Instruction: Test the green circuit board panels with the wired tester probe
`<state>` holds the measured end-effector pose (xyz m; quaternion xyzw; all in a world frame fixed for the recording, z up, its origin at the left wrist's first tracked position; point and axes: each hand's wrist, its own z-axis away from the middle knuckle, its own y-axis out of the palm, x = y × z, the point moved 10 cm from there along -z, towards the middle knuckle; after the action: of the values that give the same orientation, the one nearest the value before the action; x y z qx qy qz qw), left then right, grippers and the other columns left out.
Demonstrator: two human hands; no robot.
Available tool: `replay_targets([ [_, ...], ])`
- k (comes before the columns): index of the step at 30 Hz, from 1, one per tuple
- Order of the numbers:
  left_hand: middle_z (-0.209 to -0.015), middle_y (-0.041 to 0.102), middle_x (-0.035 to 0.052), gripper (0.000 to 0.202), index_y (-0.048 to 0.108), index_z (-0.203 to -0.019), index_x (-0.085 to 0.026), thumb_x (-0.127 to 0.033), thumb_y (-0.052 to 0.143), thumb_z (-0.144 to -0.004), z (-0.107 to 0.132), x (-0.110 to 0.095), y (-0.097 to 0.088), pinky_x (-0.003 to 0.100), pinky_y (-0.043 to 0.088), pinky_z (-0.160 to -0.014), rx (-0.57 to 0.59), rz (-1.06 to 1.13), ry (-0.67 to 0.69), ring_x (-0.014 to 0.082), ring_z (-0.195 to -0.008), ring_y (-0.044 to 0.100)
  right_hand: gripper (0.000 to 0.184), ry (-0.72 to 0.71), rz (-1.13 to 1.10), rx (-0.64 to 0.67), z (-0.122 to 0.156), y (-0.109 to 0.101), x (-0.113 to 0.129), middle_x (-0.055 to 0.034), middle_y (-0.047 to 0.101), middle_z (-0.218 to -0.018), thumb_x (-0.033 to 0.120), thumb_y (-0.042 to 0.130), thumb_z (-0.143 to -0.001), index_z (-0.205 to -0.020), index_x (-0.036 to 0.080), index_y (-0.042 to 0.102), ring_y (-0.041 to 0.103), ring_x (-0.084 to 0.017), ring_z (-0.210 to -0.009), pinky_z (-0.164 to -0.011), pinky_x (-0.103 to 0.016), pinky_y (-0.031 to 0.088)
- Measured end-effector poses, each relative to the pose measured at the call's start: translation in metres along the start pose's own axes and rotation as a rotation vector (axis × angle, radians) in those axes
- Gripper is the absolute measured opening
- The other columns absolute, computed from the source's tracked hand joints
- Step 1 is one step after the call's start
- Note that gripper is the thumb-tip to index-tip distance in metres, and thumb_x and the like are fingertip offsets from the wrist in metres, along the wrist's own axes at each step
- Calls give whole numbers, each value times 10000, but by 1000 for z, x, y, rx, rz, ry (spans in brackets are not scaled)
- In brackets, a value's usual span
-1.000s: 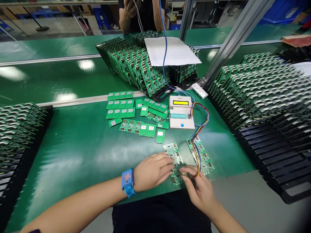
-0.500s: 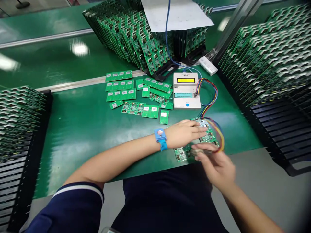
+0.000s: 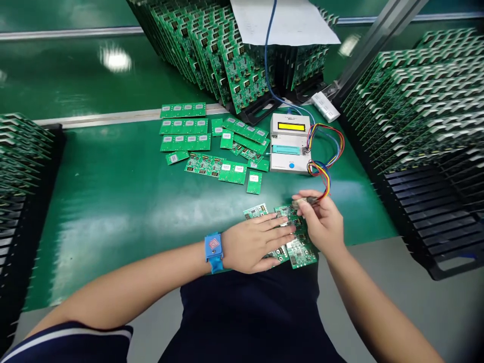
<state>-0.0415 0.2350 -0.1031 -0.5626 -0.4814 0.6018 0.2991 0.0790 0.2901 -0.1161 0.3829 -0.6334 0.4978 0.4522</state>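
Observation:
My left hand (image 3: pixel 254 241), a blue wrist strap (image 3: pixel 214 251) on its wrist, lies flat with fingers stretched out on green circuit board panels (image 3: pixel 298 246) at the mat's front edge. A second panel (image 3: pixel 255 210) sticks out from under it. My right hand (image 3: pixel 320 222) pinches a small connector (image 3: pixel 304 201) on the end of coloured wires (image 3: pixel 323 171), just above the panel. The wires lead back to a white programmer box (image 3: pixel 289 151) with a yellow display.
Loose green boards (image 3: pixel 212 146) lie scattered on the green mat (image 3: pixel 113 201). Black racks packed with boards stand at the left (image 3: pixel 18 166), the right (image 3: pixel 419 111) and the back (image 3: pixel 227 60), a white paper sheet (image 3: pixel 283 22) on the back one. A blue cable (image 3: pixel 269 50) hangs down.
The panels now lie side by side nearer me under my left hand. My right hand has risen with the wire connector to the panel's far end. The view has tilted down.

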Motion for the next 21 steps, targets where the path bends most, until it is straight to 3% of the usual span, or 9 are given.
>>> replay_targets([
  [10,-1435,356,105,546,392,-1351,-96,-413,427,-908,-2,2,-1,403,128,-1166,-4,30,-9,242,-1372,229,195,-30,47,21,4,2,0,-67,660,-976,270,541,-882,-1058,192,569,636,-154,-775,-704,-313,547],
  [21,-1429,371,96,562,372,-1363,-102,-431,408,-909,-2,3,0,397,124,-1163,20,25,-12,237,-1367,239,216,-198,228,69,6,9,14,-55,638,-979,198,523,-884,-1097,217,550,629,-168,-857,-771,-321,522],
])
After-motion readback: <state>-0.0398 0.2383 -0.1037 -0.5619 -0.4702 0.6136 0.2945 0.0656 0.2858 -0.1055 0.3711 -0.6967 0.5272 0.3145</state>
